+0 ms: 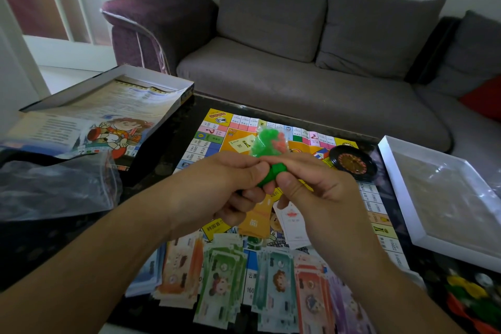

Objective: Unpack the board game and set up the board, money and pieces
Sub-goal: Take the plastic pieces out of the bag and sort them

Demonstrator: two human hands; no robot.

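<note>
The colourful game board [214, 141] lies flat on the dark table. Both hands meet above its middle. My left hand [225, 184] and my right hand [317, 192] both pinch a small clear bag of green and orange plastic pieces [267, 142], which sticks up between the fingers; a green piece [271, 175] shows at the fingertips. Several stacks of play money [225, 279] in orange, green, teal, red and purple lie fanned along the near edge of the board. A black roulette wheel [352, 161] sits on the board's far right. Orange and white cards [256, 221] lie under my hands.
The box lid [89, 127] with a printed leaflet lies at the left, a crumpled clear plastic bag [57, 187] in front of it. A white box tray [423, 198] with plastic wrap stands at the right. Coloured pawns [471, 293] lie at the near right. A grey sofa [311, 84] stands behind the table.
</note>
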